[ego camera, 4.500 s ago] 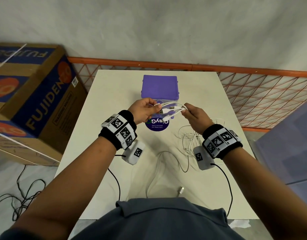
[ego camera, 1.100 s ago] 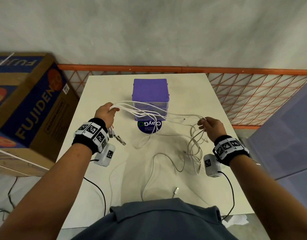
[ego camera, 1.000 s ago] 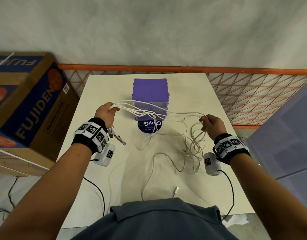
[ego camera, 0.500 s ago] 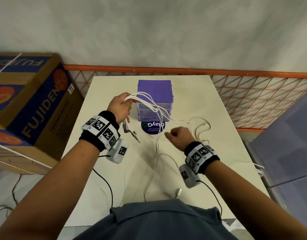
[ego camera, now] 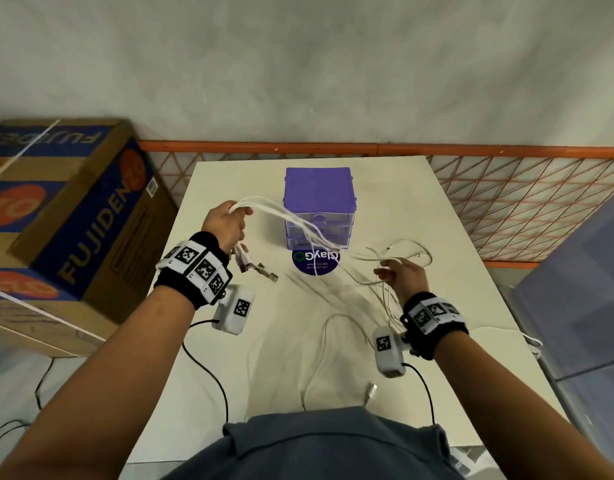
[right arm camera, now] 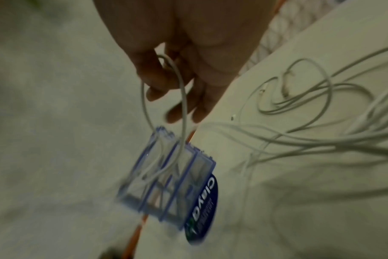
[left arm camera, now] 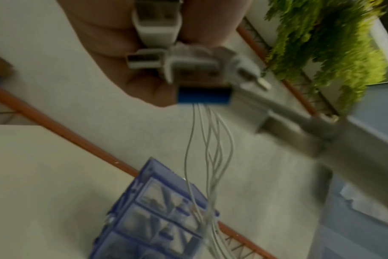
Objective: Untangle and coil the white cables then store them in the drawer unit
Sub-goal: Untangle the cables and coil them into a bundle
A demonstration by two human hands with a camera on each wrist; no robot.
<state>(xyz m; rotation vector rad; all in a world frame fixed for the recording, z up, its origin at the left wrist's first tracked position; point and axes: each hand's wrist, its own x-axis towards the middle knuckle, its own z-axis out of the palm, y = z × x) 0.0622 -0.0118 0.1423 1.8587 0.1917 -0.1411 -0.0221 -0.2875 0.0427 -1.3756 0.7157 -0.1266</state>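
White thin cables (ego camera: 300,221), roughly five strands, fan from my left hand (ego camera: 225,225) pinching them at centre frame across the purple three-drawer plastic unit (ego camera: 318,206); my right hand (ego camera: 400,277) pinches one loop.

The right hand (ego camera: 400,276) is swinging back out to the right over the white table (ego camera: 419,202), hooking a thin white cable loop (right arm camera: 164,98) on its fingers, while the left hand (ego camera: 225,225) is lifting its gripped bundle of white cables (ego camera: 284,216) higher beside the purple plastic drawer unit (ego camera: 318,192).
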